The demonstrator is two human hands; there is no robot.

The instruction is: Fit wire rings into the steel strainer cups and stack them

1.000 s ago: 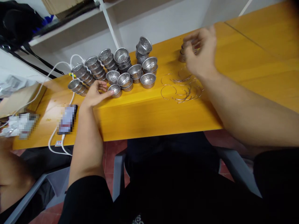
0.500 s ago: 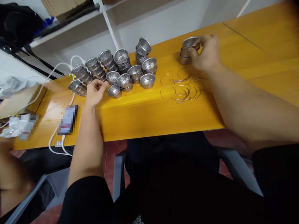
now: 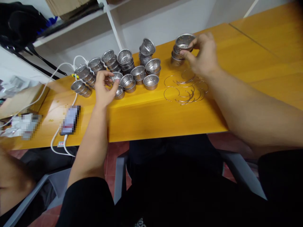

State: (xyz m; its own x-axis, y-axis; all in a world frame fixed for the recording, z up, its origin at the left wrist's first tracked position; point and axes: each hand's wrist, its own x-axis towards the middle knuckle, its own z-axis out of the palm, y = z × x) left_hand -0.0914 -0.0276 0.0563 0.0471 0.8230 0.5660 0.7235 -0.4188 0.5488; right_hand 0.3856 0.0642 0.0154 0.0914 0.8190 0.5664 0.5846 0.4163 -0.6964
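Observation:
My right hand (image 3: 204, 54) grips a stack of perforated metal strainer cups (image 3: 181, 50) by the top cup's right side, thumb in front. The stack is smeared a little at its base, so I cannot tell if it touches the table. My left hand (image 3: 104, 90) is over the left end of the front group, thumb and fingers apart. Beyond its fingertips sits a small strainer cup (image 3: 116, 76), partly hidden; whether they touch is unclear. Another small strainer cup (image 3: 120, 93) sits beside the thumb. More strainer cups (image 3: 128, 82) stand in short stacks to the right.
Loose thin wire rings (image 3: 186, 91) lie right of the cups. Taller cup stacks (image 3: 125, 58) stand behind, one with a tilted cup (image 3: 148, 47) on top. A phone (image 3: 70, 120) and white cables (image 3: 55, 138) are at left. Another person's arm (image 3: 14, 176) shows at lower left.
My right hand has moved left, bringing the strainer cup stack with it. My left hand has shifted right and slightly up over the small cups, its fingers spreading wider.

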